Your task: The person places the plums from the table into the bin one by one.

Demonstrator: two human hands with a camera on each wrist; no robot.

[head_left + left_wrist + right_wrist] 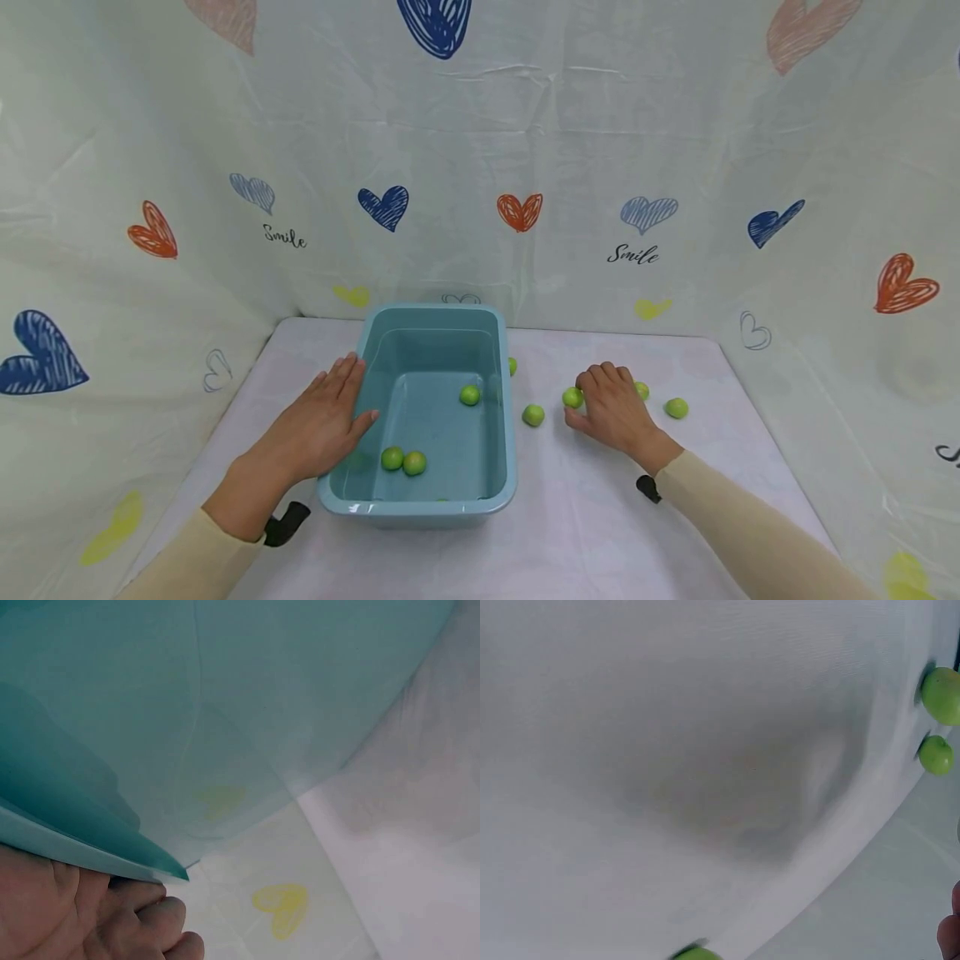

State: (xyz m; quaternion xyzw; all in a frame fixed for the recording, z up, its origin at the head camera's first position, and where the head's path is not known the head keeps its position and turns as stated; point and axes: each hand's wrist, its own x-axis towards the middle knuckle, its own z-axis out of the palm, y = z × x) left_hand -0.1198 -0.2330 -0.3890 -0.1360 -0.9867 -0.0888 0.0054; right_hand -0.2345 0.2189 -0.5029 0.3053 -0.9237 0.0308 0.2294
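Observation:
My left hand [318, 421] rests with straight fingers along the left rim of a blue-green plastic basin [416, 507]. In the left wrist view, curved fingers [146, 919] show beneath the rim beside the basin wall [262, 697]. Over the table to the basin's right, my right hand [611, 408] pinches a small round green fruit [572, 397] between thumb and fingers. Inside the basin lie a green fruit [469, 395] and two touching ones [414, 463]. The right wrist view catches only fingertips [949, 936] at its edge.
Loose green fruits lie on the white-covered table [585, 517]: one [533, 415] between basin and right hand, one [512, 366] behind the basin's right rim, one [641, 390] partly behind the hand, and one [677, 407] farther right. A heart-printed sheet [450, 150] hangs around the table.

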